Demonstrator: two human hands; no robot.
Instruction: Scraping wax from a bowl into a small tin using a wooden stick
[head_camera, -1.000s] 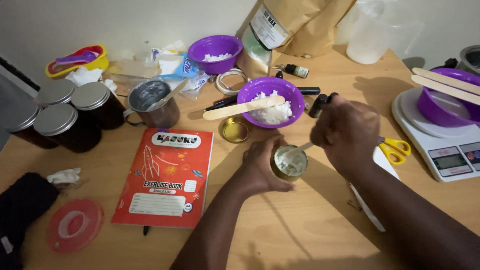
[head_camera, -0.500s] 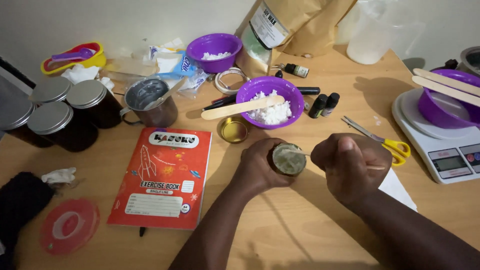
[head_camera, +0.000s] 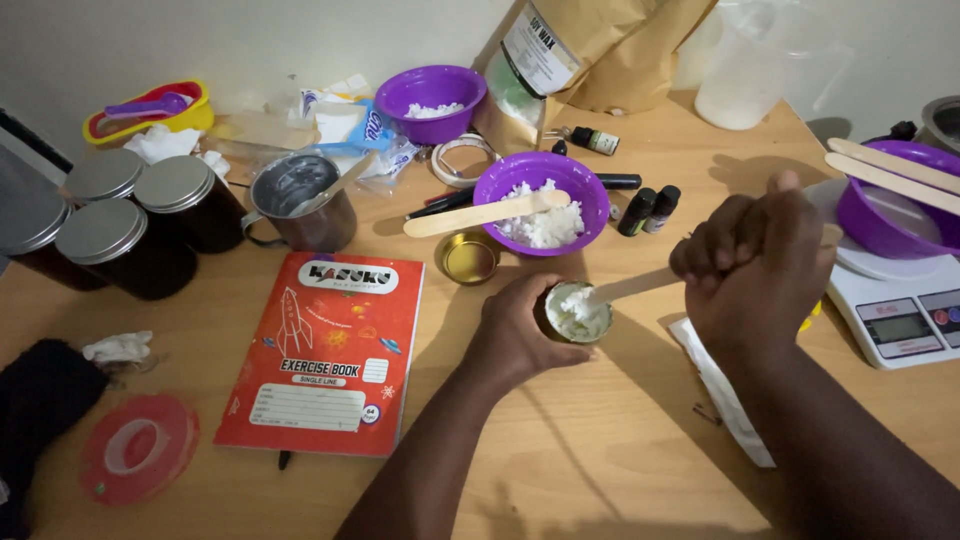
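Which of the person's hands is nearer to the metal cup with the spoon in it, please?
The left. The left hand, holding a small tin, is closer to the metal cup; the right hand is farther right, beyond the tin.

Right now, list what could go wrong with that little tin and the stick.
1. The left hand grips the small tin only from one side while the right hand presses a wooden stick into its white fill; the tin could tip or slide.
2. The tin looks full, so white flakes may spill onto the table.
3. The small dark bottles stand near the right fist and might get knocked over.
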